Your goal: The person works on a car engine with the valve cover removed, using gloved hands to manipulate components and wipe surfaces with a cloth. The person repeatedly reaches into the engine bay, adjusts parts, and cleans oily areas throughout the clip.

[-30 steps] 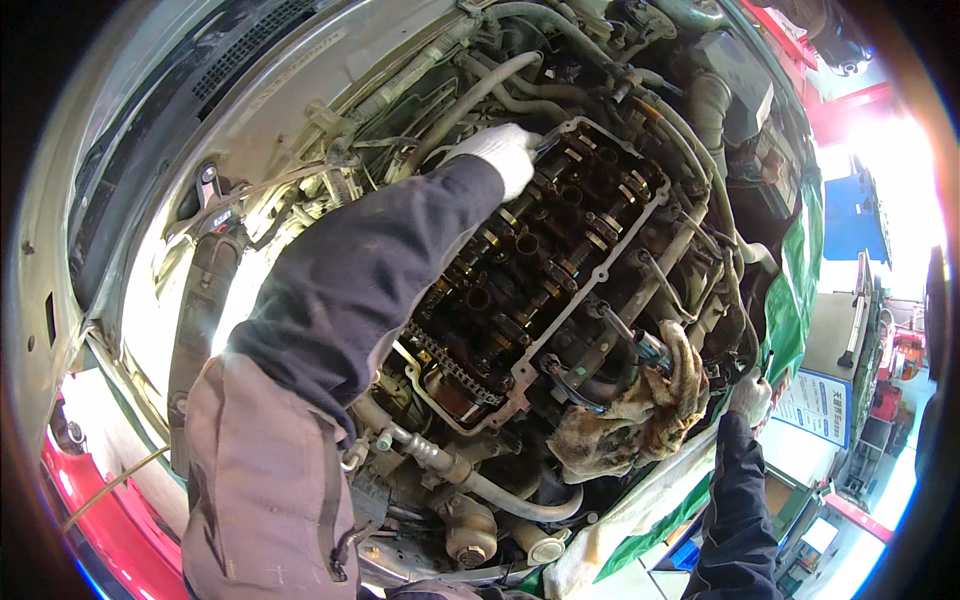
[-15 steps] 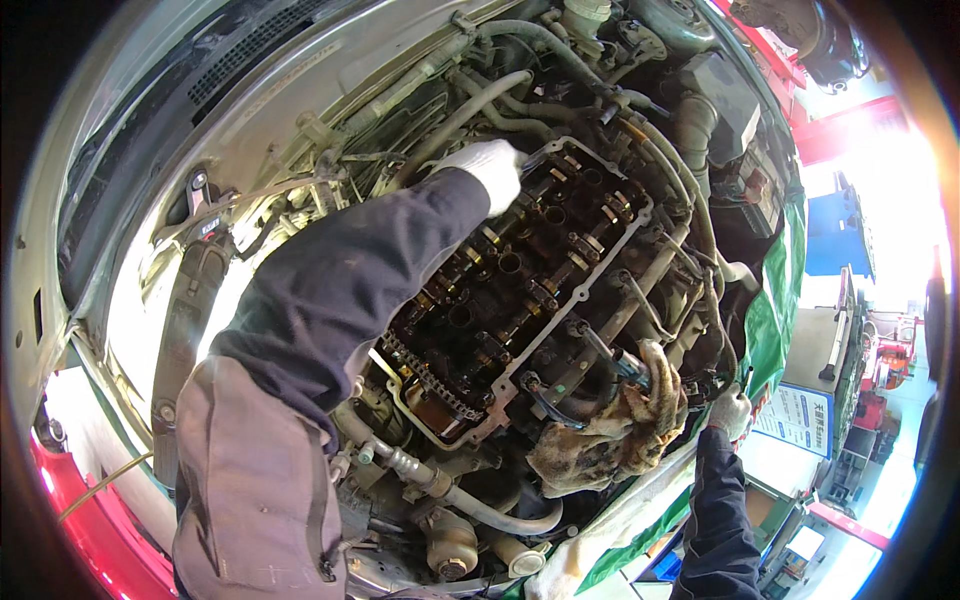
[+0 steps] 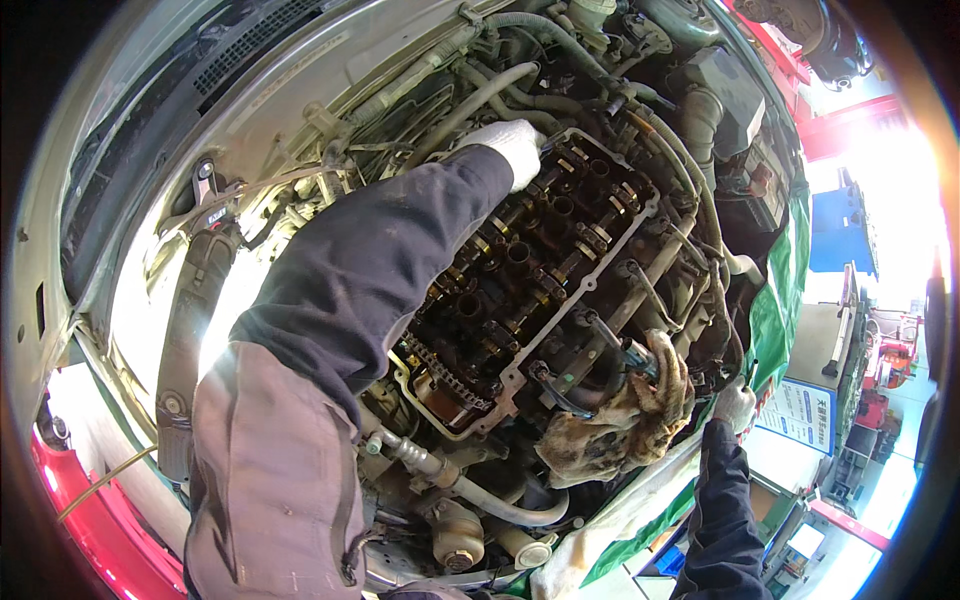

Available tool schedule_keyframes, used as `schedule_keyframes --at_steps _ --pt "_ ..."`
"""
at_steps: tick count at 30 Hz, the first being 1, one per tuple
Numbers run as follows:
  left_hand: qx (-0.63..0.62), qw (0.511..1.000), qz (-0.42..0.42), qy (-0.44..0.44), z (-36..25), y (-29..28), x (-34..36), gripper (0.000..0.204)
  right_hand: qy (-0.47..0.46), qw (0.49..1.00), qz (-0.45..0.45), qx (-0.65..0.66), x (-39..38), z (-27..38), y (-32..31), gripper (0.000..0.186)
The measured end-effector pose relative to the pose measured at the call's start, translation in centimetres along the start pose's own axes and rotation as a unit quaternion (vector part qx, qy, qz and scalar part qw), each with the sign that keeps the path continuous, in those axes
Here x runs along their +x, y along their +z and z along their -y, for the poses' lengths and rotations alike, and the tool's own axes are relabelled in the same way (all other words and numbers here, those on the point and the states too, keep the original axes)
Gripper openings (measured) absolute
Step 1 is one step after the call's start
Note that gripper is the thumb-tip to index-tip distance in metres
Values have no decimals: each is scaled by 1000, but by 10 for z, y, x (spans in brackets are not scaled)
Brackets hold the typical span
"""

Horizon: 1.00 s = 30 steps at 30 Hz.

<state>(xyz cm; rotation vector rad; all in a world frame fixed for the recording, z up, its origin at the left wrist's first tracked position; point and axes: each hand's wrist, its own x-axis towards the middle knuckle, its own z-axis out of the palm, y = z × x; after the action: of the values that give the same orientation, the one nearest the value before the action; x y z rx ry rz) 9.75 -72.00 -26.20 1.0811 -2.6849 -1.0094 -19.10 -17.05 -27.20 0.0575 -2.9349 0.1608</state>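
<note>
Left hand (image 3: 513,153), white glove, at uncovered cylinder head's (image 3: 541,268) far rim; fingers curled, can't tell on what. Head's rim just beside those fingers. Brown rag (image 3: 618,432) lower right of head. Right hand (image 3: 735,405), gloved, farther right of head; can't tell grip.

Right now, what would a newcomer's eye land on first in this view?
Most likely the uncovered engine top in the middle, dark and oily, with a metal chain at its lower-left end. Next, the white-gloved left hand at its upper-left edge and the stained brown rag bunched to its lower right. The gloved right hand is farther right, near the bright green sheet.
</note>
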Motion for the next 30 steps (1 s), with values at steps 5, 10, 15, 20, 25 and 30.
schedule_keyframes --at_steps 5,10,15,20,25,30 --pt "18 999 44 -27 0 0 4 34 25 1000 13 2 -4 8 -7 56" --pt "47 997 45 -32 -2 -1 11 35 29 999 19 -6 -6 12 -11 56" --pt "19 996 85 -9 -2 -3 14 43 33 999 15 -3 -3 8 -9 55" --pt "-16 1000 6 -25 2 3 15 33 22 1000 14 1 -1 6 -4 54" --pt "3 999 34 7 7 1 19 35 31 999 11 8 -3 8 -7 52" --pt "-10 998 52 -27 4 1 17 43 13 1000 19 6 -5 9 -11 53"
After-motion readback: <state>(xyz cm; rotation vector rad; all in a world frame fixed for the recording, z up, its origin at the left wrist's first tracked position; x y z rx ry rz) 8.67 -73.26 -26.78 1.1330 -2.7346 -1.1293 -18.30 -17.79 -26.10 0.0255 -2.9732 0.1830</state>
